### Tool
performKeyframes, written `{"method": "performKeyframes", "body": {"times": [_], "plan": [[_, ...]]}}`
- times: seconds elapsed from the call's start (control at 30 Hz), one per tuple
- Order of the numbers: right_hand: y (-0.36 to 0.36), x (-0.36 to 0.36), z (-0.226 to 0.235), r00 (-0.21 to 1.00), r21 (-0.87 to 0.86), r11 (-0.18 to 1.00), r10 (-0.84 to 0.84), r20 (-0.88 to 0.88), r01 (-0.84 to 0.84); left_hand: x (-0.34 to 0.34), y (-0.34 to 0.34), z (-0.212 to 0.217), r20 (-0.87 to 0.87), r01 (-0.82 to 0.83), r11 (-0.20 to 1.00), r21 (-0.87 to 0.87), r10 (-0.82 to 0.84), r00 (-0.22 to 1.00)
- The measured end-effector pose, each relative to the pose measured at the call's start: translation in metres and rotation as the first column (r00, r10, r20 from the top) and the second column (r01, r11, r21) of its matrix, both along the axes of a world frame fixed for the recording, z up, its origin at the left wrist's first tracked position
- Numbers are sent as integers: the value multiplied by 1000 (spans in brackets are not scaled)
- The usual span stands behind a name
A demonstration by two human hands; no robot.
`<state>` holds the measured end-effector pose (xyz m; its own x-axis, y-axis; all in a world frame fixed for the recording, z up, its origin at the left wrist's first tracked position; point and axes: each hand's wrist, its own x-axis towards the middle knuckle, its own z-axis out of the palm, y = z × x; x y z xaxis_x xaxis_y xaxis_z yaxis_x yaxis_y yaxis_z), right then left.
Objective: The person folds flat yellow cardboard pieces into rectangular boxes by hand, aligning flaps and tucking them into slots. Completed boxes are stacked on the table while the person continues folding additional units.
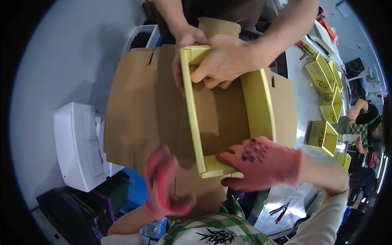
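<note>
A pale yellow cardboard box sleeve [195, 122], with brown cardboard visible through its middle, is held over a large brown carton [143, 106]. My right hand [261, 165], in a red knit glove with dark marks, grips its near wall, with the fingers on the inner side and the thumb outside. My left hand [165, 183], gloved the same way and slightly blurred, is off to the left with thumb and fingers apart, holding nothing. Opposite me, a co-worker's hand [228, 59] reaches into the sleeve's far end, and their other hand [185, 41] is at its far left corner.
On the metal table [294, 192] to the right stand several yellow printed boxes [322, 136] and red-handled pliers [281, 211]. A white plastic appliance [77, 147] is at the left, above dark boxes [77, 212]. Other people [363, 122] work farther right.
</note>
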<state>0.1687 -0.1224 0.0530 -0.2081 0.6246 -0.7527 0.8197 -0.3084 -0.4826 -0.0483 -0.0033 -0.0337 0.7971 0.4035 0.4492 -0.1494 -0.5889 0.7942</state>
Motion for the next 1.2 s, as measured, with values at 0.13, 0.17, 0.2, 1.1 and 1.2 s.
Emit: {"method": "performKeyframes", "body": {"times": [0.13, 0.17, 0.2, 1.1, 1.2], "plan": [[44, 6, -33, 979, -174, 974, 118, -168, -147, 22, -9, -50, -129, 73, 890, -451, -146, 981], [45, 6, -43, 971, -203, 966, 116, -208, -158, 31, -10, -53, -124, 99, 888, -450, -171, 977], [46, 6, -51, 963, -230, 958, 111, -247, -170, 33, -15, -57, -84, 97, 842, -531, -166, 983], [-132, -38, -44, 350, 910, -188, -879, -323, 369, -21, 91, -40, -76, -533, 645, 548, 673, 736], [-200, -24, -89, -79, 847, -73, -996, -37, 526, -39, 133, -41, -299, -562, 549, 618, 826, 478]]}}
